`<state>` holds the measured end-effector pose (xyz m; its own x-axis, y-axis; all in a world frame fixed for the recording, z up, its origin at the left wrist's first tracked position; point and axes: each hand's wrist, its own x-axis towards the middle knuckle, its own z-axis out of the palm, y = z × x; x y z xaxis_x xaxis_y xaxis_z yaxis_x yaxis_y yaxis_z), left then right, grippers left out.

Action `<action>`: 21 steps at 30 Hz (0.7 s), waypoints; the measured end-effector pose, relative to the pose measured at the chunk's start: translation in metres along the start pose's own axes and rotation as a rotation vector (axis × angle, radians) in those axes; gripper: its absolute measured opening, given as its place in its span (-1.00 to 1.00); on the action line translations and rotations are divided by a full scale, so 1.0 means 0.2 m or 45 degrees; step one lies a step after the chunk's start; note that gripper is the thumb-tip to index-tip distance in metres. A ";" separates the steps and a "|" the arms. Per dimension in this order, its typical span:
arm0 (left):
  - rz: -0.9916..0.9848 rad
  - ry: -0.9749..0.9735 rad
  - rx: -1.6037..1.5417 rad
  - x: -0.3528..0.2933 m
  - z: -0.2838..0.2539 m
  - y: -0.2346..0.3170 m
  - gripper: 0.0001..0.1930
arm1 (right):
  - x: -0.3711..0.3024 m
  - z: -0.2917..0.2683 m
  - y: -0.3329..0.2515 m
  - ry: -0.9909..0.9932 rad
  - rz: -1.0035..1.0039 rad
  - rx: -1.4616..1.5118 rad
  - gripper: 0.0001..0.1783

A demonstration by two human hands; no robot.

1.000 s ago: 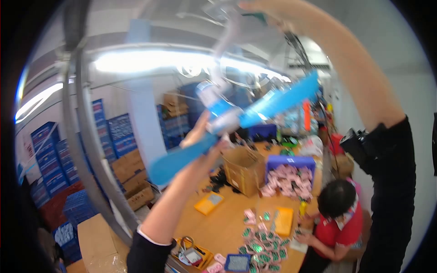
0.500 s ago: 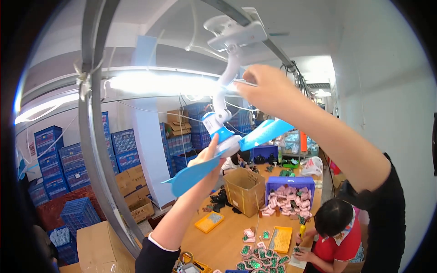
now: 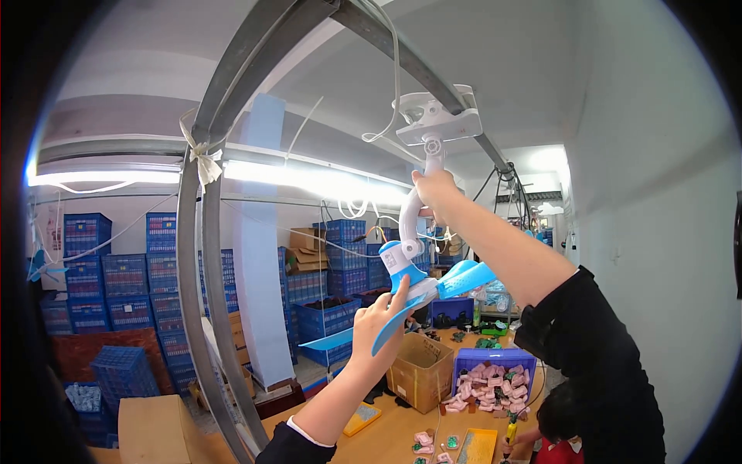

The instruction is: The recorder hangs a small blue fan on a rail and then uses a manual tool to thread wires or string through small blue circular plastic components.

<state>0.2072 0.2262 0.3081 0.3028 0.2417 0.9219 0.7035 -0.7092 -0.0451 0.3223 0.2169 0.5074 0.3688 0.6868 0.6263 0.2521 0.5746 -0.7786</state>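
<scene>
A small fan with a blue and white motor body (image 3: pixel 398 263) and blue blades (image 3: pixel 466 280) hangs from a grey metal bar (image 3: pixel 406 58). Its white clamp (image 3: pixel 440 117) grips the bar, and a curved white arm (image 3: pixel 410 220) joins clamp to body. My left hand (image 3: pixel 375 329) is closed around the fan's head from below, among the blades, with the index finger stretched along the body. Higher up, my right hand (image 3: pixel 439 193) wraps around the curved arm just under the clamp. Whether a small tool is also in that hand is hidden.
A grey upright post (image 3: pixel 199 294) stands at left. Below is a table (image 3: pixel 417 410) with a cardboard box (image 3: pixel 421 371) and a blue crate (image 3: pixel 495 357) of pink parts. A co-worker (image 3: pixel 558 414) sits at lower right, holding a yellow tool. Blue crates (image 3: pixel 127 278) are stacked behind.
My view has tilted upward, so the fan appears lower and further right. My right hand, earlier beside the arm with a thin metallic thing in its fingers, now wraps around it. The blades have turned.
</scene>
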 end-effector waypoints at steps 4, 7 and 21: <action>0.036 0.104 0.106 0.02 0.04 -0.06 -0.48 | 0.04 0.06 0.02 0.209 -0.090 -0.122 -0.54; 0.071 0.153 0.070 0.02 0.07 -0.07 -0.45 | 0.09 0.04 0.04 0.201 -0.129 -0.171 -0.47; 0.016 0.061 0.014 0.01 0.05 -0.06 -0.50 | 0.16 -0.03 -0.08 0.082 -0.278 -0.296 -0.60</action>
<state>0.2060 0.2428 0.3063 0.2806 0.2006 0.9386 0.7070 -0.7046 -0.0608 0.3355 0.2265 0.5390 0.3374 0.5252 0.7813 0.5260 0.5831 -0.6191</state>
